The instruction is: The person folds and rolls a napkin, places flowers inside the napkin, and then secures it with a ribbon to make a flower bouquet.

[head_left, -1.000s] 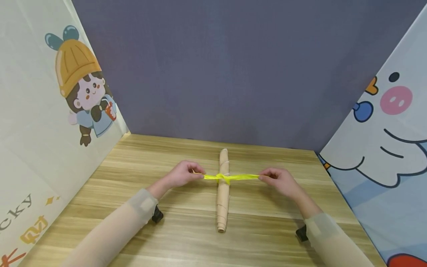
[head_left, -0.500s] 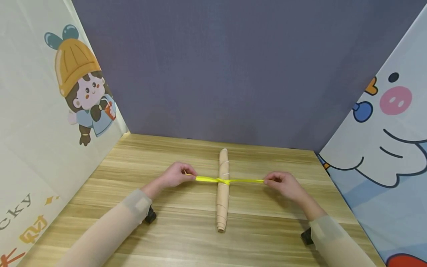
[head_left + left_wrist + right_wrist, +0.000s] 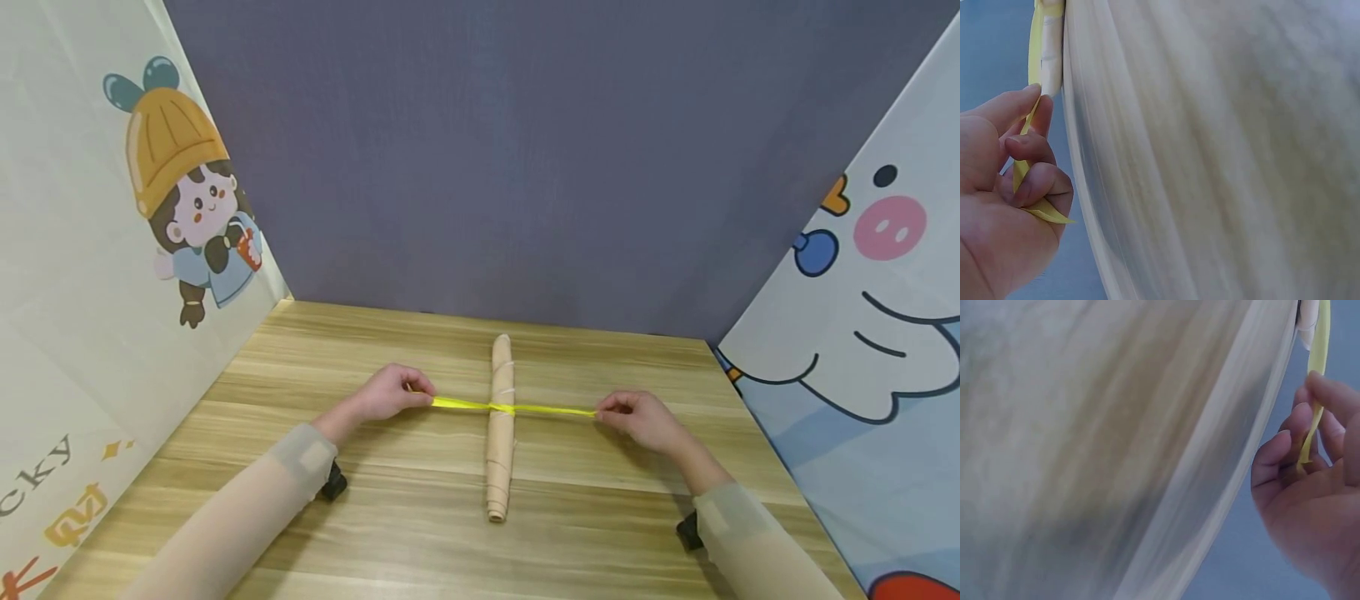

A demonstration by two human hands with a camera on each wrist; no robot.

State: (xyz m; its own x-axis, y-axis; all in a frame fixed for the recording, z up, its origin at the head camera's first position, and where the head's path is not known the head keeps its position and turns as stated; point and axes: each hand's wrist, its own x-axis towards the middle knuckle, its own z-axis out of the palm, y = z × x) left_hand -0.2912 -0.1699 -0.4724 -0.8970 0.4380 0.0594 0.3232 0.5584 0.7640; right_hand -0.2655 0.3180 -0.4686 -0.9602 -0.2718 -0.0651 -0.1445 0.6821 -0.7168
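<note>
A beige rolled-up sheet (image 3: 500, 467) lies lengthwise on the wooden table, pointing away from me. Round its middle runs a yellow ribbon (image 3: 555, 409), crossed tight on top with both ends stretched out sideways. My left hand (image 3: 390, 392) pinches the left end between thumb and fingers; in the left wrist view the ribbon's tail (image 3: 1047, 212) passes through the curled fingers and pokes out below the palm. On the other side my right hand (image 3: 641, 419) pinches the right end, and its short tail (image 3: 1305, 456) shows inside the fingers in the right wrist view.
The wooden table (image 3: 360, 533) reaches back to a grey-blue wall panel (image 3: 480, 167). White panels with cartoon prints stand at the left (image 3: 75, 208) and right (image 3: 840, 350). A black wrist camera (image 3: 333, 482) sits under the left sleeve, another under the right.
Both hands have drawn apart, left hand to the left and right hand to the right and slightly nearer. The loose yellow crossing has pulled down into a small tight one on the roll.
</note>
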